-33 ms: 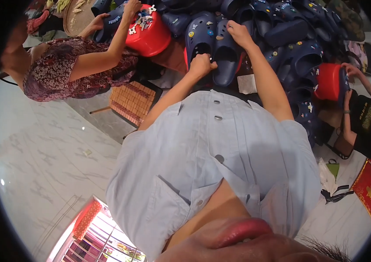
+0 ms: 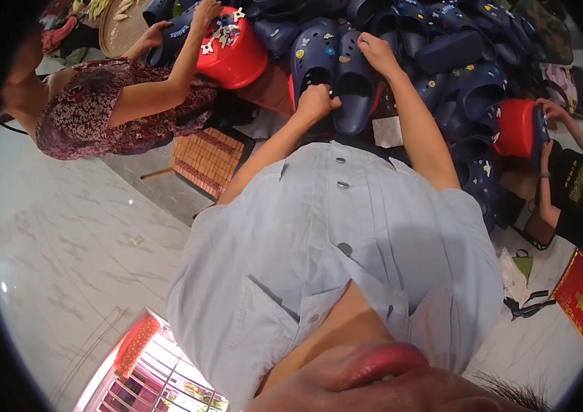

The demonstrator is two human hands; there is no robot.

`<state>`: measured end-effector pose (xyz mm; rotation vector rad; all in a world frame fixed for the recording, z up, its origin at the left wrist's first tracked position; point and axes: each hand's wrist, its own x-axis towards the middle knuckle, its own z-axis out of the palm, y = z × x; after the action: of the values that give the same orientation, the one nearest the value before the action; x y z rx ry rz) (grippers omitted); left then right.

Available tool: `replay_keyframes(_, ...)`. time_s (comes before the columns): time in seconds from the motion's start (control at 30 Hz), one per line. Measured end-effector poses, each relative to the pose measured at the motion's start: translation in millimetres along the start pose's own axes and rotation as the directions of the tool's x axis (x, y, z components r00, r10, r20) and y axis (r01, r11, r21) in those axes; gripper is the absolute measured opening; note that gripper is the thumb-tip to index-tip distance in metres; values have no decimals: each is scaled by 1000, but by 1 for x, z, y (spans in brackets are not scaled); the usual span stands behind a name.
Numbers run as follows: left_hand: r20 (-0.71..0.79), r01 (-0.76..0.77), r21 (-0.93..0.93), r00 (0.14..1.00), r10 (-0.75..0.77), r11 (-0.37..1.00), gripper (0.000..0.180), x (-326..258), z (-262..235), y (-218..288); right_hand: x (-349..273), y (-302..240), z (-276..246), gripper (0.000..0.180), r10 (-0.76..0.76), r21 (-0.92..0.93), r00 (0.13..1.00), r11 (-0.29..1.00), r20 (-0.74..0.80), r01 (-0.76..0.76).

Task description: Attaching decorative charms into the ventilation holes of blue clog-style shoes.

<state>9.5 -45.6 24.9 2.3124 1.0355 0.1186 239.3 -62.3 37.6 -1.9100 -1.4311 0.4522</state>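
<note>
Two navy clogs lie side by side in front of me, toes pointing away. Colourful charms dot the upper of the left clog [image 2: 315, 55]; the right clog [image 2: 355, 103] shows few or none. My left hand [image 2: 315, 103] is closed at the left clog's heel opening, with its fingers partly hidden there. At the toe part of the right clog, my right hand [image 2: 376, 53] has its fingers pinched together against the outer side; anything small between them is too hidden to make out. A red surface peeks out beneath the pair.
More navy clogs [image 2: 449, 51] are heaped behind and to the right. On the left, a co-worker [image 2: 127, 103] handles a clog beside a red tub [image 2: 236, 58] topped with charms. Another person [image 2: 576, 178] holds a clog at a red container [image 2: 515, 127]. A woven-topped stool [image 2: 206, 161] stands left.
</note>
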Motion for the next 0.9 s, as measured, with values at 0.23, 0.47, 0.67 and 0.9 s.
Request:
replay_keyframes(0.23, 24, 6, 4, 1000, -6, 1000, 39, -1, -2, 0, -14, -48, 2, 68, 70, -474, 976, 880, 207, 37)
replay_keyframes(0.47, 9, 13, -22, 1000, -13, 1000, 38, 0, 0, 2, 8, -42, 0, 49, 44, -456, 900, 872, 433, 177)
replay_keyframes(0.67, -23, 25, -29, 999, -25, 999, 37, -6, 2, -2, 0, -34, 4, 27, -23, -355, 941, 923, 337, 150)
replay_keyframes(0.9, -42, -12, -36, 999, 10, 999, 38, -4, 4, -3, -4, -2, -1, 19, 92, 827, 965, 500, 245, -258)
